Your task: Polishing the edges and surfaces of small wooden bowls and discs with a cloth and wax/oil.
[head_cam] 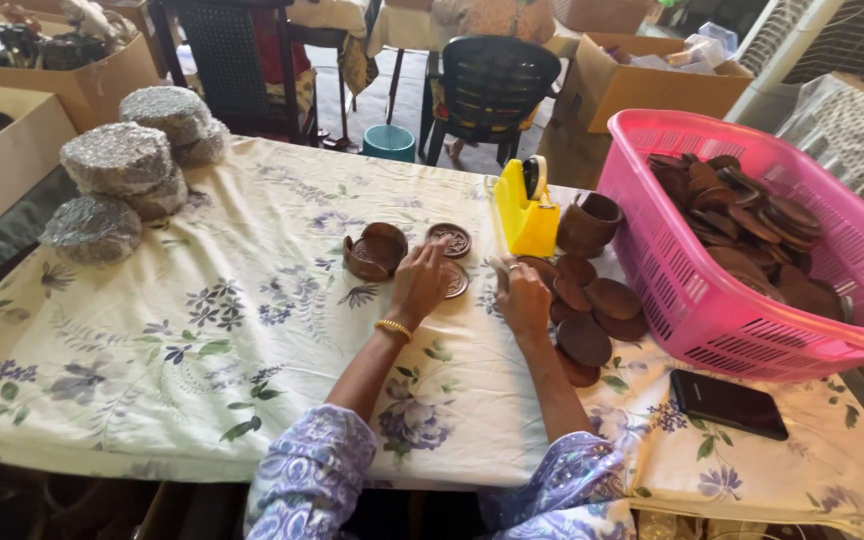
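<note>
On a table covered by a floral tablecloth [202,330], the left hand [419,283] is laid flat, fingers spread and loosely open, on a carved brown wooden coaster [455,279]; nothing is gripped. A second carved coaster [450,239] is seen just beyond it, and a brown coaster holder [375,250] is set just to the left. The right hand [522,296] is rested palm-down beside a loose heap of plain wooden discs [592,315] — whether anything is pinched under its fingers cannot be told. A yellow tape dispenser [525,210] is stood just beyond the right hand, with a small wooden cup [590,222] next to it. More discs are held in a pink plastic basket [692,300] at the right. A black phone [728,403] is laid near the table's front edge — well apart from the foil-wrapped stacks [132,165] at the far left.
</note>
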